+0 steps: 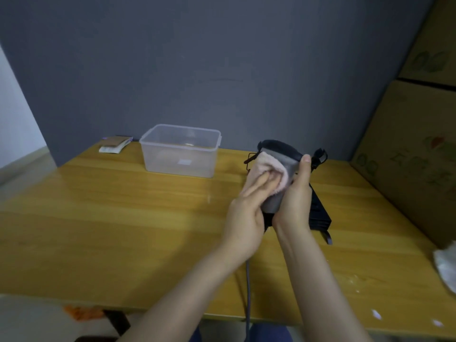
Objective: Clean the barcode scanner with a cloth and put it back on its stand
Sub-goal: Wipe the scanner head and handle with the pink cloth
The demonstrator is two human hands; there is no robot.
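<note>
A grey and black barcode scanner (283,156) is held upright above the wooden table (123,206), right of centre. My right hand (297,198) grips its body, thumb up along the right side. My left hand (246,208) presses a pale pink cloth (265,167) flat against the scanner's left face. The scanner's grey cable (248,292) hangs down past the table's front edge. A black stand (319,211) sits on the table just behind and right of my hands, partly hidden by them.
A clear plastic box (181,150) stands at the back centre. A small stack of paper packets (114,144) lies at the back left. Cardboard boxes (414,156) wall off the right side. A white crumpled item (445,265) lies at the right edge.
</note>
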